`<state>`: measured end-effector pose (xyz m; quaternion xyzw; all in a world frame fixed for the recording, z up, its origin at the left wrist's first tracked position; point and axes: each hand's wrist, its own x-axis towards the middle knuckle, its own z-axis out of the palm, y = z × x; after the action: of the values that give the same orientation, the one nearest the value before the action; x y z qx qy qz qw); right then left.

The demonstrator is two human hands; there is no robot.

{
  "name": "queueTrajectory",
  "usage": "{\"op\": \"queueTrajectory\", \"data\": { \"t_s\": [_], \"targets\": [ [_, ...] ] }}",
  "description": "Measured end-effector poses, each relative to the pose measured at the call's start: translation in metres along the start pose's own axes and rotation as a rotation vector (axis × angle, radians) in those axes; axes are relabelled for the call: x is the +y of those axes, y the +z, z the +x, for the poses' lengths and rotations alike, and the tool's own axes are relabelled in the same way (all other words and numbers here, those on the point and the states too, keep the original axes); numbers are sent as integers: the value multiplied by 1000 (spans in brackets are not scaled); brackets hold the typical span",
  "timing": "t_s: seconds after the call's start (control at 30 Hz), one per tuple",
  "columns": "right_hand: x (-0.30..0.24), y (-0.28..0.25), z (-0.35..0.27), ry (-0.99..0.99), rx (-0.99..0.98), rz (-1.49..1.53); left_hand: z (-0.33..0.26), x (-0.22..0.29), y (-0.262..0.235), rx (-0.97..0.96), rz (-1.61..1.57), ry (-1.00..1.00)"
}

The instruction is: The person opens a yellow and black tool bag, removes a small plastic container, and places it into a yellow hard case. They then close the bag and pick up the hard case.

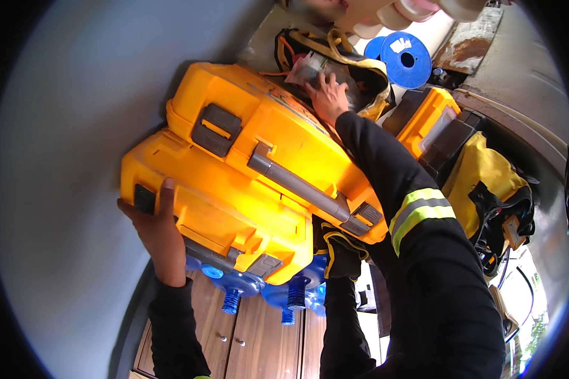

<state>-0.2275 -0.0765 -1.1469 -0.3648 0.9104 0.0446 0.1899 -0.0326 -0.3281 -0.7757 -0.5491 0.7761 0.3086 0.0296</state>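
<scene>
- In the head view, at the left end of the stack, the left hand [158, 237] is spanning a corner of the lower case [218, 189], thumb lying on the front face beside a black latch [145, 198]; how firmly its grip is clenching cannot be told.
- Near the top, the right hand [330, 98] is touching a clear packet [300, 69] with fingers spread; its grip is looking released.
- The packet is lying in the mouth of a black bag [360, 61] with yellow trim, just behind the upper case.
- The lower case, yellow, is sitting beneath the yellow upper case [297, 151], which is overhanging it to the right; both are tilting down toward the right.
- The upper case is showing a dark handle [297, 189] along its front.
- A grey wall [76, 158] is rising on the left.
- Past the bag, a blue spool [418, 72] is standing near an orange-lidded box [427, 123].
- A yellow bag [483, 167] is slumping farther right.
- Toward the lower edge, blue bottles [237, 284] are showing their necks before a wooden cabinet [269, 341].
- A reflective band [423, 211] is circling the right sleeve [385, 151].
</scene>
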Motion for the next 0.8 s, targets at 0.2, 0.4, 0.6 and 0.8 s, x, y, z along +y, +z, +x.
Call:
{"op": "queueTrajectory", "data": {
  "t_s": [0.2,0.4,0.6,0.8],
  "targets": [
    [22,11,13,99,21,407,0,2,0,6,-22,-62],
    [58,-27,13,222,130,443,1,-2,-1,12,-15,-22],
    [53,-42,1,65,114,413,1,-9,0,22,-36,8],
    [38,-58,-27,-16,91,400,-1,-3,-4,76,193,-16]
  ]
}}
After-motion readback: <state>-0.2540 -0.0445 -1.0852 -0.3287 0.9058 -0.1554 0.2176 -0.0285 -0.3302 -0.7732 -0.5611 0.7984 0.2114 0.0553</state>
